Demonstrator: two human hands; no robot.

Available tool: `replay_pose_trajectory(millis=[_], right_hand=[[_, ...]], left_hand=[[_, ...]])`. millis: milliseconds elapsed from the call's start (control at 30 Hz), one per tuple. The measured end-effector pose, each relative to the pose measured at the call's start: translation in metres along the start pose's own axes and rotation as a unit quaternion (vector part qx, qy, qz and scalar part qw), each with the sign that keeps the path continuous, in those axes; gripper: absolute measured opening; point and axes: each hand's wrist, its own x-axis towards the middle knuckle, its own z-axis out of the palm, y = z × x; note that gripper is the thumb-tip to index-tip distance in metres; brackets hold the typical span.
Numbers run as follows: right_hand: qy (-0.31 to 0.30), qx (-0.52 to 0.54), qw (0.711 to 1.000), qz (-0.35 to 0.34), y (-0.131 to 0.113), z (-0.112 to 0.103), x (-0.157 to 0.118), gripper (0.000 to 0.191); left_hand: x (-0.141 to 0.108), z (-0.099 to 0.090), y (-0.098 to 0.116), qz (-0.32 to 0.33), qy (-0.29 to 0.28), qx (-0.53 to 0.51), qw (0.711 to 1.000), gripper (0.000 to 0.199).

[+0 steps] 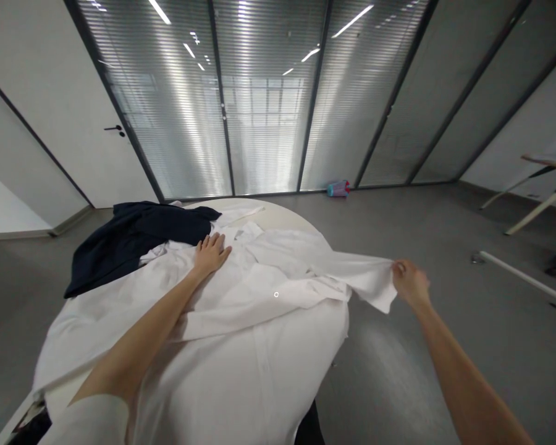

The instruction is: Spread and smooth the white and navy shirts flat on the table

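A white shirt (278, 266) lies spread and wrinkled over a round table (287, 215). My left hand (212, 252) rests flat on the shirt near its collar, fingers stretched out. Off the table's right side, my right hand (410, 284) pinches the end of one sleeve (368, 272) and holds it out, lifted over the floor. A dark navy garment (139, 238) is heaped at the table's left, close to my left hand. More white cloth with a button placket (262, 358) fills the near side; I cannot tell where it parts from the shirt.
Glass partitions with blinds (264, 123) stand beyond the table, with a white door (92, 136) to their left. A blue and pink bin-like object (338, 189) is on the floor by the glass. At right are a table leg (532, 213) and a white bar (523, 278).
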Motion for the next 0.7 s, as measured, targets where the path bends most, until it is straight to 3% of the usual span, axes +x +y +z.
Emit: replay_pose_trajectory(millis=[100, 133, 200, 333, 433, 500, 600, 700], right_hand=[[0.137, -0.054, 0.989, -0.026, -0.008, -0.019, 0.053, 0.036], [0.162, -0.061, 0.984, -0.045, -0.014, -0.021, 0.069, 0.037], [0.15, -0.059, 0.985, -0.052, -0.028, -0.015, 0.095, 0.04], [0.011, -0.032, 0.999, 0.017, -0.053, 0.034, 0.11, 0.031], [-0.091, 0.008, 0.995, 0.044, -0.065, 0.074, 0.095, 0.025], [-0.145, 0.045, 0.988, 0.033, -0.067, 0.084, 0.079, 0.022], [-0.226, 0.12, 0.967, 0.008, -0.06, 0.068, 0.05, 0.038], [-0.317, 0.239, 0.918, -0.025, -0.04, 0.029, 0.015, 0.057]], left_hand=[[0.0, 0.001, 0.001, -0.001, 0.024, 0.007, 1.0, 0.058], [0.0, 0.001, 0.001, -0.004, 0.032, 0.01, 0.999, 0.058], [-0.001, 0.001, 0.001, -0.011, 0.041, 0.014, 0.999, 0.056], [-0.002, 0.001, 0.001, -0.019, 0.039, 0.013, 0.999, 0.055], [-0.001, 0.001, 0.003, -0.018, 0.033, 0.005, 0.999, 0.053], [0.001, -0.003, 0.004, -0.018, 0.038, -0.01, 0.999, 0.05], [-0.001, -0.022, 0.005, 0.001, 0.088, -0.057, 0.994, 0.04], [-0.023, -0.063, 0.007, 0.067, 0.145, -0.146, 0.976, 0.029]])
